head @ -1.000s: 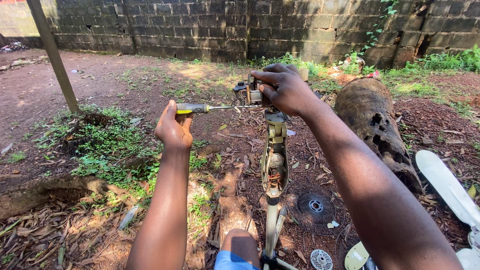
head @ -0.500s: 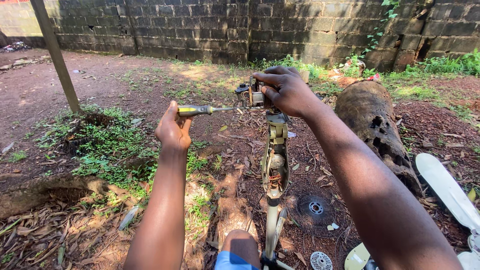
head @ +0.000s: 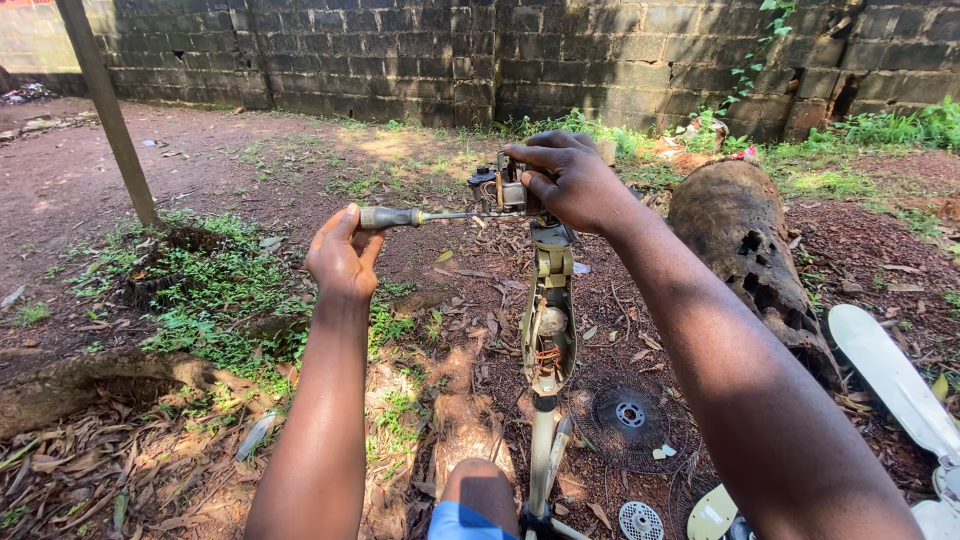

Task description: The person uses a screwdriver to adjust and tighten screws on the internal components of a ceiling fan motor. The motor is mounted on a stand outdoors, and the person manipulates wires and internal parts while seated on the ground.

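My left hand [head: 343,255] grips the yellow-and-black handle of a screwdriver [head: 420,215], held level with its tip pressed into the small motor block [head: 497,190] at the top of an upright beige fan stand [head: 546,330]. My right hand [head: 568,180] wraps around that motor block from the right and steadies it. The stand's open body shows wires and a round part inside, and its foot stands by my knee [head: 480,488] at the bottom edge.
A rotten log [head: 745,250] lies to the right. White fan blades [head: 890,375] rest at the far right; a dark fan grille [head: 625,410] and a small white disc [head: 640,520] lie on the dirt. A wooden post [head: 108,110] stands at left before a block wall [head: 450,50].
Both hands keep their hold. The screwdriver stays pressed into the motor block, with only a slight shift of hands and view.
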